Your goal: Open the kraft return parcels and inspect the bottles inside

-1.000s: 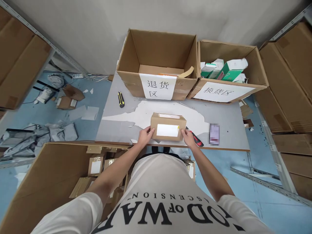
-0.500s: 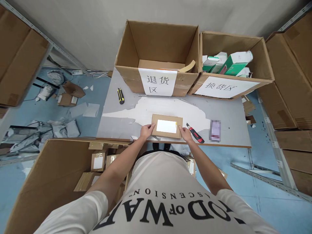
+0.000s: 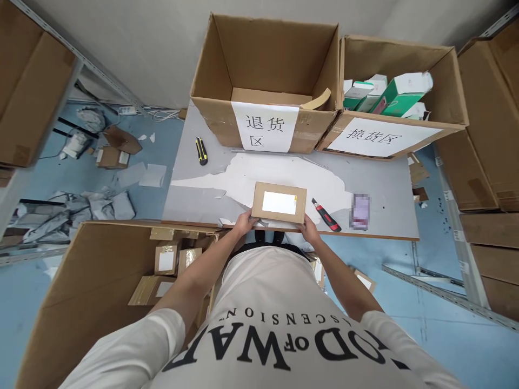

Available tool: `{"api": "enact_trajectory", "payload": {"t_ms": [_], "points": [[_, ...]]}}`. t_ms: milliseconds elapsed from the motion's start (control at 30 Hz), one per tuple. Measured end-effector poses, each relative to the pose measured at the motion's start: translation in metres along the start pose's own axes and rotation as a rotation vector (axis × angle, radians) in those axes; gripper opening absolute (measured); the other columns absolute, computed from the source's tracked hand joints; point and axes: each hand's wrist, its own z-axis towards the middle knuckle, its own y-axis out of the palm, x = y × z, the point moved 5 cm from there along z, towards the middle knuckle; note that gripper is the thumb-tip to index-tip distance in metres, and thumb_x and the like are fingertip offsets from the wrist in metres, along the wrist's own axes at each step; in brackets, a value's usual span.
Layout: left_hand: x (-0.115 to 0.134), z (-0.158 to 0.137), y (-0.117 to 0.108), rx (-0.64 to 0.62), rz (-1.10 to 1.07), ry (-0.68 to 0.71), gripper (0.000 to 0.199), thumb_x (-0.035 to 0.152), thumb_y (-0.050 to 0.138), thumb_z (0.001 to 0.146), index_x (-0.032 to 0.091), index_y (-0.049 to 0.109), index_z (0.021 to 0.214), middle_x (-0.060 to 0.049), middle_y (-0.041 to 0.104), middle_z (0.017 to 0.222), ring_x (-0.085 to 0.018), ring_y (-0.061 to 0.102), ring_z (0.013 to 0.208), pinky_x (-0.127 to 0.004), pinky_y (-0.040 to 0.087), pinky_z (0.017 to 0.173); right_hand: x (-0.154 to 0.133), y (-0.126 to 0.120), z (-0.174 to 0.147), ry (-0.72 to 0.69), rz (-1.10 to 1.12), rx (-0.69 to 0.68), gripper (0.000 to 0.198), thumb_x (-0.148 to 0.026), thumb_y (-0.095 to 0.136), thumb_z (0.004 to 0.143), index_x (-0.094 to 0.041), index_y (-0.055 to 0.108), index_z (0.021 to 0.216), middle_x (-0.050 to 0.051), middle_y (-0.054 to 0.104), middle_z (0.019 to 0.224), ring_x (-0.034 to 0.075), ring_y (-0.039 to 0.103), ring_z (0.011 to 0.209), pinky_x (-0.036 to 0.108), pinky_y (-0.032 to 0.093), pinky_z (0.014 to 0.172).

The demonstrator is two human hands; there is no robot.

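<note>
A small brown cardboard box [image 3: 259, 201] with a white label on its upper face is between my two hands, over the front edge of the table. My left hand [image 3: 245, 222] grips its lower left corner. At the lower right corner my right hand [image 3: 309, 229] closes on it, its fingers partly hidden behind the box. Just right of the box lies a red and black utility knife [image 3: 326, 215], blade end pointing away from me. Farther right is a pixelated purple phone-like item [image 3: 360, 212].
At the back stand a large open carton [image 3: 265, 128] with a white sign and another carton [image 3: 385, 135] holding green and white boxes. A yellow and black utility knife [image 3: 201, 151] lies on the left of the table [image 3: 377, 183]. A big carton [image 3: 105, 259] of parcels stands below left.
Both hands have shifted to the lower corners of the box. Its near side is raised and tilted, so its upper face shows differently. The camera view has moved slightly.
</note>
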Motion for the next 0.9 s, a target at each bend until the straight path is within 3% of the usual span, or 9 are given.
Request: {"api": "enact_trajectory", "payload": {"t_ms": [167, 267, 433, 633, 733, 900], "points": [[0.030, -0.005, -0.007, 0.050, 0.037, 0.045, 0.048, 0.047, 0.054, 0.082, 0.015, 0.067, 0.114, -0.009, 0.072, 0.106, -0.024, 0.065, 0.097, -0.033, 0.050, 0.087, -0.032, -0.007, 0.003, -0.063, 0.084, 0.009, 0.053, -0.041, 0.052, 0.084, -0.022, 0.051, 0.134, 0.008, 0.057, 0.134, 0.025, 0.049, 0.127, 0.042, 0.040, 0.107], [0.059, -0.005, -0.022, 0.123, 0.116, 0.056, 0.052, 0.053, 0.047, 0.086, 0.012, 0.069, 0.109, -0.006, 0.071, 0.089, -0.019, 0.062, 0.081, -0.026, 0.047, 0.074, -0.054, -0.025, 0.007, -0.048, 0.000, 0.111, 0.052, -0.054, 0.042, 0.089, -0.018, 0.056, 0.124, 0.012, 0.063, 0.124, 0.027, 0.055, 0.117, 0.042, 0.041, 0.103], [0.094, 0.008, -0.040, 0.283, 0.265, -0.014, 0.059, 0.061, 0.042, 0.086, 0.011, 0.069, 0.068, 0.000, 0.048, 0.054, -0.012, 0.044, 0.060, -0.023, 0.032, 0.056, -0.079, -0.041, 0.022, 0.027, -0.231, 0.148, 0.059, -0.065, 0.030, 0.090, -0.016, 0.063, 0.094, 0.013, 0.070, 0.093, 0.026, 0.062, 0.091, 0.037, 0.045, 0.086], [0.086, 0.018, -0.036, 0.239, 0.241, -0.045, 0.058, 0.061, 0.043, 0.084, 0.014, 0.061, 0.056, 0.001, 0.041, 0.050, -0.012, 0.041, 0.059, -0.024, 0.029, 0.054, -0.069, -0.036, 0.026, 0.090, -0.279, 0.124, 0.062, -0.070, 0.029, 0.088, -0.017, 0.061, 0.085, 0.011, 0.069, 0.083, 0.022, 0.061, 0.079, 0.033, 0.045, 0.076], [0.078, 0.021, -0.035, 0.229, 0.195, -0.057, 0.058, 0.063, 0.045, 0.082, 0.013, 0.064, 0.060, 0.000, 0.046, 0.051, -0.013, 0.046, 0.061, -0.024, 0.032, 0.055, -0.062, -0.034, 0.028, 0.102, -0.228, 0.129, 0.064, -0.073, 0.032, 0.085, -0.017, 0.061, 0.084, 0.010, 0.069, 0.082, 0.021, 0.061, 0.078, 0.033, 0.047, 0.075], [0.062, 0.027, -0.036, 0.227, 0.108, -0.093, 0.059, 0.065, 0.047, 0.081, 0.012, 0.067, 0.064, -0.002, 0.056, 0.056, -0.018, 0.057, 0.069, -0.026, 0.041, 0.063, -0.048, -0.031, 0.033, 0.150, -0.023, 0.110, 0.061, -0.074, 0.042, 0.081, -0.017, 0.062, 0.094, 0.010, 0.069, 0.099, 0.022, 0.063, 0.091, 0.036, 0.051, 0.082]]}}
